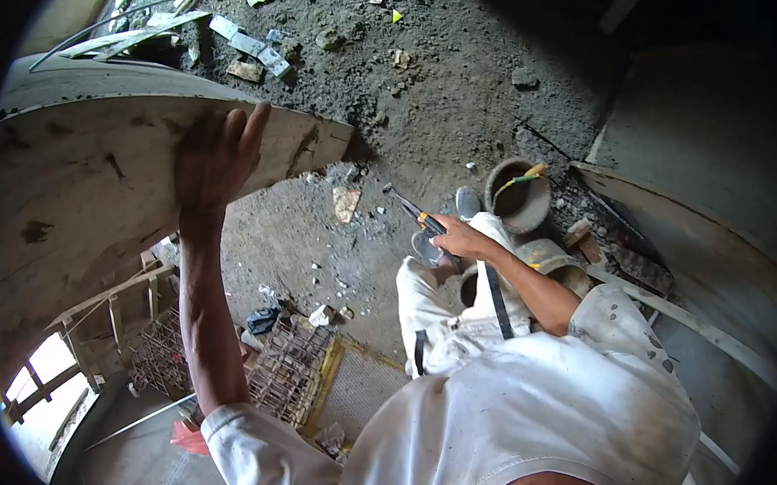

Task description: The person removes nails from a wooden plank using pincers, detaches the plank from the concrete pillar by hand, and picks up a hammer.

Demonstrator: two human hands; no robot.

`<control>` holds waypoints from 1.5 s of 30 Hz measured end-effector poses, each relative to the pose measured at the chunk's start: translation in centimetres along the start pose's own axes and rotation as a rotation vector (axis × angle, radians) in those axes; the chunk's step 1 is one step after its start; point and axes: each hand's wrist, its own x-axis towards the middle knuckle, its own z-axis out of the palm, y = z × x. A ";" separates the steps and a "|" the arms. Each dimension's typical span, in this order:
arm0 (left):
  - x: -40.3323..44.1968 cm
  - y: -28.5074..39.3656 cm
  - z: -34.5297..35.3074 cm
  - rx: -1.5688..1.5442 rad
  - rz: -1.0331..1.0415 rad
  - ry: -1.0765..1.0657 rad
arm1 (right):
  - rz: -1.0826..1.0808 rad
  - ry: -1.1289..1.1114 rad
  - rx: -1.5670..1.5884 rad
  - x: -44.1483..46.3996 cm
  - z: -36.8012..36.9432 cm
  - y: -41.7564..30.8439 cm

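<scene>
My left hand [219,155] lies on the upper part of a big curved panel [73,173], its fingers stretched out toward the top edge. A hammer [418,212] with a black and orange handle is in my right hand [461,238], which is closed round the grip. The hammer's head points up and left, above the dirt floor and apart from the panel. My shoes and light trousers show just beyond and below that hand.
Near my right foot stands a bucket [519,196] with a yellow-handled tool. Wire mesh [294,364] and a yellow-framed screen [357,387] lie at lower left. Wood strips [252,46] are at the top, another curved panel [699,223] at the right.
</scene>
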 end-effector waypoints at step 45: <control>-0.4 4.3 7.1 0.863 -0.170 0.435 | -0.293 -0.567 0.207 23.3 -4.2 -2.3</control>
